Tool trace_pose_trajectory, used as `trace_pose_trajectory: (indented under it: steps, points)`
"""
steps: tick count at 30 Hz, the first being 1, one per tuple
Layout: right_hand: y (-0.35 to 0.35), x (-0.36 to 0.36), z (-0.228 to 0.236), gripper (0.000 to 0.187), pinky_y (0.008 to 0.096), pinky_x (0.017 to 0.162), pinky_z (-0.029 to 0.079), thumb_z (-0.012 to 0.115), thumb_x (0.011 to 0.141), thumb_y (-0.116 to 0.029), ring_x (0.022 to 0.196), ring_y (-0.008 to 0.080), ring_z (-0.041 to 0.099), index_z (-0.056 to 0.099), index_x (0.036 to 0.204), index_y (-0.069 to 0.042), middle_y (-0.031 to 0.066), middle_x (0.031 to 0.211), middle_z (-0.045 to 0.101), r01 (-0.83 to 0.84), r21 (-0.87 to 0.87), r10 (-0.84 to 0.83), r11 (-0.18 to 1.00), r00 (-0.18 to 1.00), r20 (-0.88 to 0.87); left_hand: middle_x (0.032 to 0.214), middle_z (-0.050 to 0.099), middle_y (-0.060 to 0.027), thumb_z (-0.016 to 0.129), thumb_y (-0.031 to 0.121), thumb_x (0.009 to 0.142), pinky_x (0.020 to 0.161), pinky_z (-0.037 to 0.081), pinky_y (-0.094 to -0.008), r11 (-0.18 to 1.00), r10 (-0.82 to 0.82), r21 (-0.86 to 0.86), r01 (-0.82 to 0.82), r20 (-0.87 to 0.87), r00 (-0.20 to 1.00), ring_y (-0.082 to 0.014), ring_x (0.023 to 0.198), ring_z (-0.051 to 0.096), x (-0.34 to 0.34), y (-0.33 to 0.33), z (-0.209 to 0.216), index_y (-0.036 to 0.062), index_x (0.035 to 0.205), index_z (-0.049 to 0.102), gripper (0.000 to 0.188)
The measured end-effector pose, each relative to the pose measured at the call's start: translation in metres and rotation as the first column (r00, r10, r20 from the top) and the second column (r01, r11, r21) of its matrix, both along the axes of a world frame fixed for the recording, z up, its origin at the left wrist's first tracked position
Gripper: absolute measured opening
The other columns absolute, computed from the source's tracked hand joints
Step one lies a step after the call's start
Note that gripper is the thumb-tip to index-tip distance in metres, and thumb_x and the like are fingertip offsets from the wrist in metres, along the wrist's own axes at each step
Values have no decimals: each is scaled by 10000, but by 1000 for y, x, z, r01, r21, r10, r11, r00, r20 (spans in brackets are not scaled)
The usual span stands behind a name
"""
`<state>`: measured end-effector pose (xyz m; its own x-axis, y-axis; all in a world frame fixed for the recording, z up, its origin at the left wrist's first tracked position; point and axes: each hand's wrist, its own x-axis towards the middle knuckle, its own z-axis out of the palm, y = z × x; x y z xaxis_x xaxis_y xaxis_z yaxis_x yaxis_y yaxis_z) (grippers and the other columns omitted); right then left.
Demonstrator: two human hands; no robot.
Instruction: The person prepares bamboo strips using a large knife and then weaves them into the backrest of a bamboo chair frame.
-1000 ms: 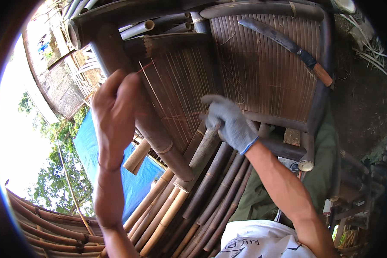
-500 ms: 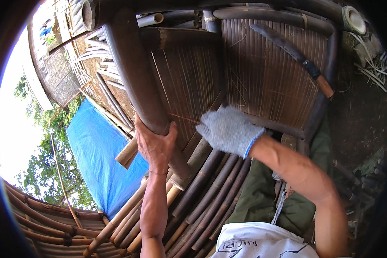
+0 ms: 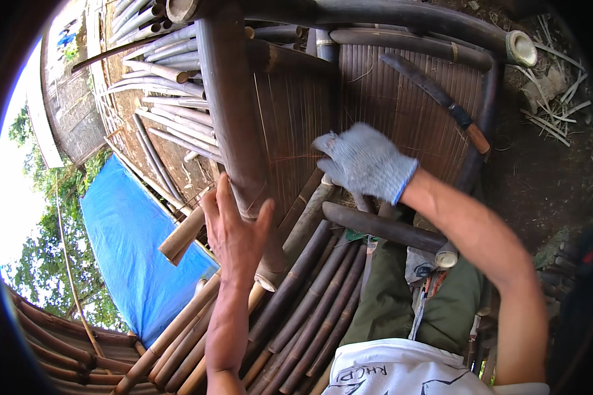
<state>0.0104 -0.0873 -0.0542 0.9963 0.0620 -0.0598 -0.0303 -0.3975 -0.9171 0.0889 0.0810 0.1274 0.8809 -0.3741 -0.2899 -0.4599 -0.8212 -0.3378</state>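
A dark, thick bamboo post (image 3: 234, 112) of a bamboo chair frame slants down on the left. My bare left hand (image 3: 234, 227) is at its lower part, fingers spread and thumb apart; whether they touch the post I cannot tell. My right hand (image 3: 369, 161), in a grey knitted glove, is closed with fingertips toward the post. A thin reddish strand (image 3: 293, 158) stretches from the post to those fingertips. Behind are dark slatted panels (image 3: 402, 112). A machete (image 3: 425, 89) with a wooden handle lies on the right panel.
Dark bamboo poles (image 3: 310, 303) lie side by side below my hands. A short bamboo crosspiece (image 3: 389, 227) is above my lap. Left are a blue tarp (image 3: 145, 243) and stacked pale poles (image 3: 178, 118). Split bamboo strips (image 3: 560, 99) lie on the ground at right.
My left hand has loosened from its grip round the post and spread its fingers. The gloved right hand has moved up and slightly right. The view has shifted, revealing the crosspiece.
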Motion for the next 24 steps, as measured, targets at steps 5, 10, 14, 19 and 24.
trace_pose_trajectory:
  steps: [5,10,14,19,24]
  points:
    - [22,-25,24,410,368,810,553,616,958,-201,804,211,695,572,1300,22,138,854,705,473,664,-272,579,880,-389,791,662,-181,695,341,903,724,525,-452,990,29,141,23,-360,933,-342,788,672,13,-35,37,24,1043,692,346]
    - [35,-2,43,282,331,784,558,607,961,-194,808,174,702,622,1166,-1,104,846,718,551,785,-429,284,805,-410,585,571,-204,628,362,964,561,471,-438,966,125,-126,-225,-535,836,-304,529,584,-25,-62,48,-12,703,631,456]
    - [78,-5,40,301,300,707,542,602,965,-183,753,146,655,597,1207,-4,83,853,688,499,658,-399,564,862,-312,523,399,-83,669,259,975,474,340,-379,813,121,-393,-430,-608,785,-143,498,352,-83,-39,73,-15,643,502,462]
    - [76,2,80,615,328,634,535,547,925,-93,607,137,592,327,1490,8,134,995,677,477,798,-38,-369,850,-526,607,437,59,637,277,1009,458,236,-220,249,309,-469,-847,-791,528,-32,507,321,-113,33,72,97,674,515,399]
    - [58,32,68,808,470,707,561,545,867,-62,702,292,694,185,1590,-83,234,1220,661,643,626,-469,441,760,-450,610,426,76,616,255,1031,479,227,-215,259,293,-489,-833,-782,550,-16,539,323,-141,41,49,89,671,514,409]
